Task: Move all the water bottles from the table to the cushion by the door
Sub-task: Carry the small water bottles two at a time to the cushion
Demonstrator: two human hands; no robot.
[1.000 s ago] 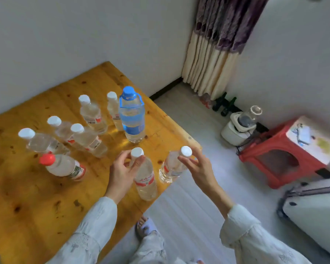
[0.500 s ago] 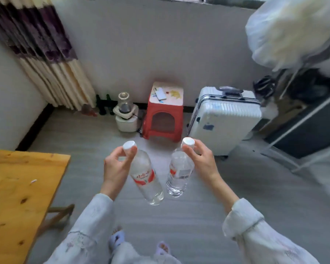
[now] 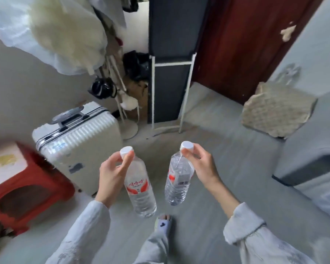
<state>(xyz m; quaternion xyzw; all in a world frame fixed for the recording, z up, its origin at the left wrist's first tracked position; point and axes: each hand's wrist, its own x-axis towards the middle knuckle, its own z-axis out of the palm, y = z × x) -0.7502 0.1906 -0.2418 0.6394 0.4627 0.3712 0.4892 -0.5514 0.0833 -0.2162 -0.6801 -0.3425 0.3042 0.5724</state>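
Bottles, two of them, up in the air over the grey floor, one in each hand. The left bottle dangles from the left hand, thumb and fingertips curled round its white cap; the right bottle hangs the same way from the right hand, fingers pinched on the cap and neck.

Hard to read: the left hand covers part of its bottle's shoulder, the red stool is cut off by the left edge, and the pale grey furniture on the right runs out of frame, so what it is stays unclear. A white suitcase stands beside the stool.

Open floor runs ahead between suitcase and grey furniture, up to the dark red door. The cushion, beige and patterned, lies by that door, tilted against the wall, well apart from both bottles.

Both bottles are clear, ribbed, white-capped, with red-and-white labels; the left shows red lettering, the right a barcode. A slippered foot shows just below them.
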